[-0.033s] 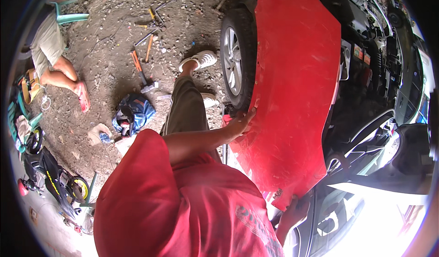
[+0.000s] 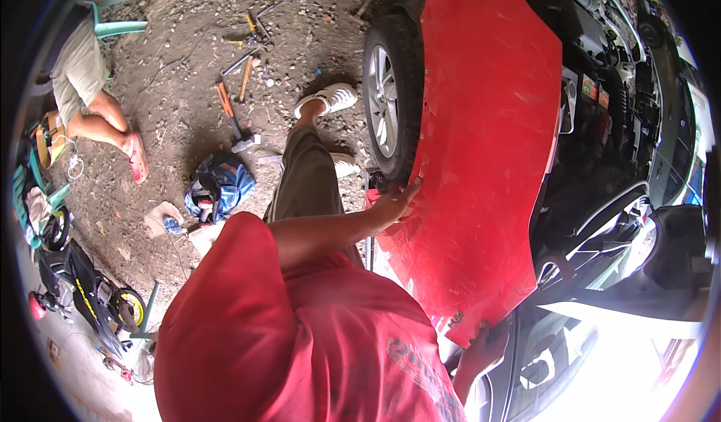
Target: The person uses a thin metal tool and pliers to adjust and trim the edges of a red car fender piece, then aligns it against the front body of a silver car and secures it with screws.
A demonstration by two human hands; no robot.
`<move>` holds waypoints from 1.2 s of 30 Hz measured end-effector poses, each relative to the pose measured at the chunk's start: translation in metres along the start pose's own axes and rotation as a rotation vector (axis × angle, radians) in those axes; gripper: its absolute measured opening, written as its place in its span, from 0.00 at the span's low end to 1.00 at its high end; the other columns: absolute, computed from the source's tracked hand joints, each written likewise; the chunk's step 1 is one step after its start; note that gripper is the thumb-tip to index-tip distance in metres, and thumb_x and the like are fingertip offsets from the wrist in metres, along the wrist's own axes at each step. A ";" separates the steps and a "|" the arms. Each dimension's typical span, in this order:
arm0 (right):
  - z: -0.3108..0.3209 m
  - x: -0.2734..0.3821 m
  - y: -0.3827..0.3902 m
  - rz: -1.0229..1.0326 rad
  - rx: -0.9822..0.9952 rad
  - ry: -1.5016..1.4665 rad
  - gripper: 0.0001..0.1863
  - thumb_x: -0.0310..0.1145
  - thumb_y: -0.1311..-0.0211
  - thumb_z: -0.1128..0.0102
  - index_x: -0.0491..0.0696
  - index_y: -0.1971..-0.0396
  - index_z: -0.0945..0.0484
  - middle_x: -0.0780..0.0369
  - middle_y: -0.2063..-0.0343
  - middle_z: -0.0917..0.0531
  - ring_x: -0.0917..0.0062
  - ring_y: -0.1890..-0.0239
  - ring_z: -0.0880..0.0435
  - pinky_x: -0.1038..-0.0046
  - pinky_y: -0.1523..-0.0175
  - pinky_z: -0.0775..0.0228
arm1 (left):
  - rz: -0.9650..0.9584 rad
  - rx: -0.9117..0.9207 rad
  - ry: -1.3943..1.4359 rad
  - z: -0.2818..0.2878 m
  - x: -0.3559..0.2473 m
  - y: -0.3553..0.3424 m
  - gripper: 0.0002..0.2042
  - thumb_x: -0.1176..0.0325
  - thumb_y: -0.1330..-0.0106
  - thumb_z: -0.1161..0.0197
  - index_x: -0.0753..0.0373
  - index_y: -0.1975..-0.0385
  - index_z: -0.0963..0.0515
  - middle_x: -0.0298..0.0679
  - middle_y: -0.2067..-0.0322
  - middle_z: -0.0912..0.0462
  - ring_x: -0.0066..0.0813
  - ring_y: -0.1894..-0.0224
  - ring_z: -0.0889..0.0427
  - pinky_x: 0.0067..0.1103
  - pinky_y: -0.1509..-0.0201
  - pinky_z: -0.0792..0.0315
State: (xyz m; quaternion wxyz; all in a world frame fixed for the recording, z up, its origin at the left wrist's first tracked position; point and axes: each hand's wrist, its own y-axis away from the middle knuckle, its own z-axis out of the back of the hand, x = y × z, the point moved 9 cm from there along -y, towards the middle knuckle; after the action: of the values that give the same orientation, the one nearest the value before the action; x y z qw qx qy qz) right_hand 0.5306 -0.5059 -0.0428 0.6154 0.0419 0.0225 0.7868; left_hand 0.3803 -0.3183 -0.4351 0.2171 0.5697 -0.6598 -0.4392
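A large red car body panel (image 2: pixel 481 137), shaped like a fender and scuffed in places, stretches away from me over the car's front corner. My left hand (image 2: pixel 398 203) is closed on its left edge, just below the front wheel (image 2: pixel 387 95), with fingertips on the red surface. At the panel's near end, my right hand (image 2: pixel 483 347) grips the lower corner, fingers closed around the edge; part of that hand is hidden by the panel.
The open engine bay (image 2: pixel 608 99) lies right of the panel, the windshield (image 2: pixel 556 347) nearer. On the gravel at left are an orange-handled hammer (image 2: pixel 234 118), other hand tools and a blue bag (image 2: pixel 225 185). A person's leg (image 2: pixel 113 125) and a motorcycle (image 2: pixel 90 294) are farther left.
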 end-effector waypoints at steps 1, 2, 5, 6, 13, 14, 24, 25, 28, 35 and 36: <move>0.000 -0.001 0.001 0.002 0.002 -0.003 0.28 0.33 0.33 0.30 0.45 0.33 0.19 0.57 0.54 0.10 0.74 0.68 0.13 0.73 0.72 0.22 | -0.027 -0.009 -0.016 0.002 -0.002 -0.002 0.54 0.18 0.34 0.46 0.63 0.24 0.41 0.52 0.35 0.26 0.38 0.47 0.16 0.41 0.43 0.20; 0.001 0.003 0.001 0.005 0.009 0.000 0.27 0.33 0.33 0.30 0.45 0.34 0.19 0.57 0.54 0.10 0.74 0.68 0.13 0.72 0.71 0.22 | -0.031 -0.006 -0.008 0.002 -0.003 -0.001 0.54 0.18 0.34 0.45 0.63 0.24 0.41 0.53 0.35 0.26 0.39 0.45 0.17 0.40 0.44 0.20; 0.004 0.012 -0.001 0.266 -0.056 0.108 0.26 0.35 0.32 0.31 0.45 0.35 0.18 0.56 0.56 0.11 0.72 0.68 0.13 0.69 0.68 0.21 | -0.044 0.003 -0.006 0.000 -0.008 0.007 0.50 0.22 0.31 0.44 0.61 0.25 0.41 0.49 0.39 0.26 0.37 0.45 0.19 0.37 0.45 0.20; 0.005 0.016 0.001 0.395 -0.094 0.158 0.25 0.35 0.31 0.31 0.45 0.36 0.18 0.56 0.57 0.11 0.72 0.68 0.13 0.68 0.66 0.20 | -0.048 0.004 -0.018 0.000 -0.009 0.010 0.46 0.24 0.28 0.44 0.57 0.25 0.41 0.44 0.44 0.25 0.33 0.48 0.20 0.36 0.47 0.20; 0.005 0.023 0.009 0.161 -0.032 0.121 0.21 0.35 0.30 0.32 0.44 0.41 0.18 0.54 0.60 0.13 0.59 0.60 0.11 0.58 0.54 0.20 | -0.173 0.038 0.089 -0.004 0.003 0.003 0.35 0.34 0.22 0.42 0.60 0.33 0.36 0.30 0.70 0.28 0.19 0.72 0.29 0.27 0.59 0.22; 0.006 0.040 0.013 0.262 -0.100 0.131 0.20 0.36 0.30 0.32 0.44 0.42 0.19 0.54 0.59 0.13 0.58 0.60 0.11 0.58 0.54 0.20 | -0.195 0.036 0.100 -0.004 0.001 0.003 0.34 0.35 0.22 0.42 0.61 0.35 0.35 0.29 0.71 0.29 0.18 0.73 0.30 0.27 0.59 0.22; -0.004 0.027 -0.003 0.237 -0.046 0.132 0.23 0.37 0.31 0.32 0.47 0.40 0.24 0.52 0.53 0.14 0.56 0.59 0.11 0.56 0.54 0.20 | -0.223 0.039 0.121 0.007 -0.022 0.019 0.26 0.38 0.20 0.42 0.60 0.49 0.26 0.33 0.63 0.20 0.20 0.64 0.20 0.27 0.54 0.19; -0.002 0.030 0.000 0.239 -0.057 0.129 0.22 0.37 0.31 0.32 0.47 0.41 0.24 0.52 0.53 0.14 0.56 0.59 0.11 0.56 0.55 0.20 | -0.220 0.051 0.108 0.006 -0.022 0.022 0.26 0.38 0.20 0.42 0.59 0.50 0.26 0.33 0.62 0.20 0.20 0.63 0.19 0.27 0.53 0.18; -0.004 0.046 -0.002 0.281 -0.099 0.127 0.22 0.36 0.32 0.32 0.47 0.41 0.25 0.53 0.55 0.14 0.57 0.60 0.11 0.57 0.56 0.20 | -0.098 0.107 0.025 -0.001 -0.005 0.000 0.29 0.35 0.22 0.41 0.56 0.42 0.26 0.35 0.53 0.19 0.25 0.53 0.17 0.32 0.45 0.18; -0.007 0.041 -0.001 0.315 -0.085 0.093 0.23 0.32 0.34 0.33 0.50 0.40 0.26 0.55 0.58 0.16 0.60 0.63 0.13 0.59 0.57 0.22 | -0.036 0.181 0.089 -0.008 0.000 -0.001 0.50 0.27 0.29 0.39 0.53 0.16 0.45 0.42 0.26 0.30 0.38 0.29 0.27 0.42 0.26 0.29; -0.007 0.043 0.000 0.315 -0.089 0.085 0.23 0.31 0.34 0.33 0.50 0.40 0.26 0.56 0.58 0.16 0.60 0.64 0.14 0.59 0.57 0.22 | -0.043 0.233 0.121 -0.011 0.002 -0.008 0.53 0.27 0.29 0.39 0.53 0.15 0.52 0.43 0.23 0.35 0.41 0.26 0.32 0.46 0.22 0.34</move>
State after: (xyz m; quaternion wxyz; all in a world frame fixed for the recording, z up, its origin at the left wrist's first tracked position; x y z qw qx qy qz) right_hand 0.5197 -0.4640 -0.0481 0.4842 -0.0156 0.0067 0.8748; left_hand 0.3925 -0.3233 -0.4363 0.1792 0.6307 -0.6796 -0.3290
